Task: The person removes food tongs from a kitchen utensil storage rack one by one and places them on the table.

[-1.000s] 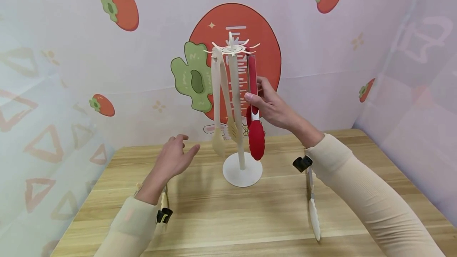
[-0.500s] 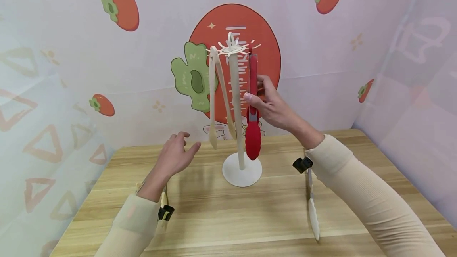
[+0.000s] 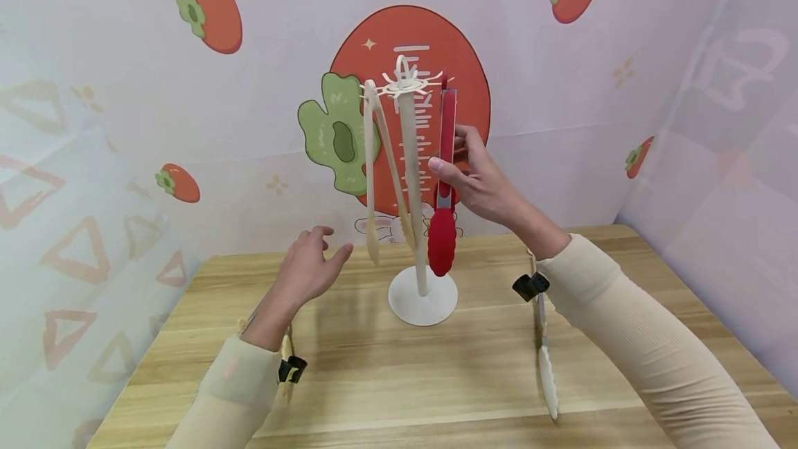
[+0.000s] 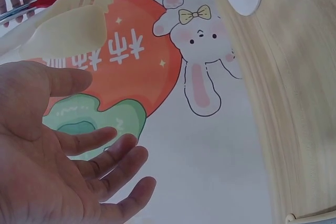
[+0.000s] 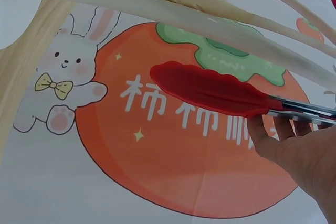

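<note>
My right hand (image 3: 476,175) grips the handle of the red tongs (image 3: 441,241), thumb in front and fingers behind. The tongs hang tip down, their top end right at a hook on the right side of the white hook stand (image 3: 410,158). From a left hook of that stand hangs a pair of cream tongs (image 3: 371,179), arms spread. My left hand (image 3: 308,265) hovers left of the stand, its fingers loosely bent and holding nothing. In the right wrist view, the red scalloped head (image 5: 210,90) of the tongs lies beside the stand's pole.
White-tipped tongs (image 3: 547,380) lie on the wooden table (image 3: 399,380) below my right wrist. Cream tongs (image 3: 286,352) lie partly hidden under my left wrist. The stand's round white base (image 3: 423,310) sits mid-table, with a persimmon-print cloth wall (image 3: 262,109) behind.
The red tongs have shifted slightly right and up in my right hand. The stand's hook ring has turned a little, and the hanging cream tongs swung left. My left hand stays nearly still.
</note>
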`<state>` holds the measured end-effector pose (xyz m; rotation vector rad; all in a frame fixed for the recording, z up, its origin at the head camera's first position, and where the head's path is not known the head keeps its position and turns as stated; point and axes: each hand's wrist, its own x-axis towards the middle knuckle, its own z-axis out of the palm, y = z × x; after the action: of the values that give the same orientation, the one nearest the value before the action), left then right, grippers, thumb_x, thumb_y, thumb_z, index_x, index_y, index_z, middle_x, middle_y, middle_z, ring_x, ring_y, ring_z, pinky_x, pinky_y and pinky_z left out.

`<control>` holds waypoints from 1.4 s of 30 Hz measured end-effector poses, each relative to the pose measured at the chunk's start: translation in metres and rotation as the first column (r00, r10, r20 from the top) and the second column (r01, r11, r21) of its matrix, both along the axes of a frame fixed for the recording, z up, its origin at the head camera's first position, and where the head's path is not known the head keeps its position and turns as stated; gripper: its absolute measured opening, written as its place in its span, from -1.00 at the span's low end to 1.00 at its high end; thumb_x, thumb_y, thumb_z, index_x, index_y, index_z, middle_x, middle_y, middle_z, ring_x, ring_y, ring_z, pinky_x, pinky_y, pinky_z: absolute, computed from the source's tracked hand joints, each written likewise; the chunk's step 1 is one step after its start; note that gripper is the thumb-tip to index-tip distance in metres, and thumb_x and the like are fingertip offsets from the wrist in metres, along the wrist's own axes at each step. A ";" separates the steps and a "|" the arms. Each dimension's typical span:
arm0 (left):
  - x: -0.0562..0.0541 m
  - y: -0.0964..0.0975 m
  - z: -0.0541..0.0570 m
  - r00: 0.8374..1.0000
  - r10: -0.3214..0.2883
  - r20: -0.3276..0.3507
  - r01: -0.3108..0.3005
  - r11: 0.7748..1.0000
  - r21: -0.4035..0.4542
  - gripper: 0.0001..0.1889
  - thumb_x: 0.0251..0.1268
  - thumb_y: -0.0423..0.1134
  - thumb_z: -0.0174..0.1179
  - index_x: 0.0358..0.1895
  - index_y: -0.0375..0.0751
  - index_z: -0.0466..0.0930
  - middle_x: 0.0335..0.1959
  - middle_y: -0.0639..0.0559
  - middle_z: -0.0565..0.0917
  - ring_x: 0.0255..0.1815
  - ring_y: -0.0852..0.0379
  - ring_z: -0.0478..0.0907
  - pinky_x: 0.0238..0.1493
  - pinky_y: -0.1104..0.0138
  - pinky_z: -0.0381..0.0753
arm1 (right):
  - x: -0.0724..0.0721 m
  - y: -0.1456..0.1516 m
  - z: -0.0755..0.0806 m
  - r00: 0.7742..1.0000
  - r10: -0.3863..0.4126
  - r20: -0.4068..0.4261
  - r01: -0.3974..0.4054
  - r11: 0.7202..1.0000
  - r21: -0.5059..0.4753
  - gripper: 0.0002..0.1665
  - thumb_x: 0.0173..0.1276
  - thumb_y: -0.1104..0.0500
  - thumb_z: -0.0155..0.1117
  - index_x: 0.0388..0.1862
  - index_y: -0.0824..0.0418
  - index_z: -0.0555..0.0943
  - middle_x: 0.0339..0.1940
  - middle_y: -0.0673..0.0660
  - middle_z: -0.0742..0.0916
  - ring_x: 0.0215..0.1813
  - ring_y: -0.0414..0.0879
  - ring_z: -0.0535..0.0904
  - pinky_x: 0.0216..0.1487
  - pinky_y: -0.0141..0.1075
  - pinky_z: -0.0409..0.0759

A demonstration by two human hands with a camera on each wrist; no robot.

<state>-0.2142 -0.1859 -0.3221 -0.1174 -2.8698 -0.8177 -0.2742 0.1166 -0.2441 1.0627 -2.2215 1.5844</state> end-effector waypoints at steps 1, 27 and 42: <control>0.000 0.000 0.000 1.000 -0.002 0.001 0.002 1.000 0.001 -0.36 0.50 0.06 0.09 0.36 -0.43 0.38 0.10 -0.38 0.53 0.11 -0.28 0.52 0.02 -0.09 0.54 | 0.000 0.001 0.000 1.000 -0.001 -0.003 0.001 1.000 -0.002 -0.25 0.43 0.19 0.20 0.48 0.29 0.12 0.17 0.28 0.48 0.14 0.04 0.44 0.01 -0.17 0.62; 0.003 0.003 0.012 0.997 0.005 -0.082 0.000 0.998 0.070 -0.42 0.54 -0.02 0.06 0.38 -0.42 0.35 0.06 -0.35 0.51 -0.03 -0.24 0.49 0.02 -0.09 0.48 | 0.013 0.031 -0.008 0.994 -0.105 0.003 0.105 0.994 -0.023 -0.31 0.42 0.16 0.20 0.40 0.33 0.17 0.05 0.30 0.49 0.03 0.09 0.47 -0.14 -0.31 0.65; 0.002 0.013 0.027 0.981 -0.001 -0.193 0.043 0.977 0.211 -0.45 0.56 -0.01 0.06 0.40 -0.30 0.36 0.09 -0.26 0.51 0.11 -0.17 0.46 0.15 -0.05 0.43 | 0.027 0.048 -0.032 0.969 -0.244 0.027 0.240 0.966 0.094 -0.39 0.47 0.10 0.22 0.30 0.37 0.22 -0.07 0.26 0.53 -0.07 0.10 0.52 -0.15 -0.24 0.61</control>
<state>-0.2119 -0.1728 -0.2955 -0.1915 -2.5870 -1.0519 -0.2473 0.1648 -0.2759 0.7514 -2.3627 1.4248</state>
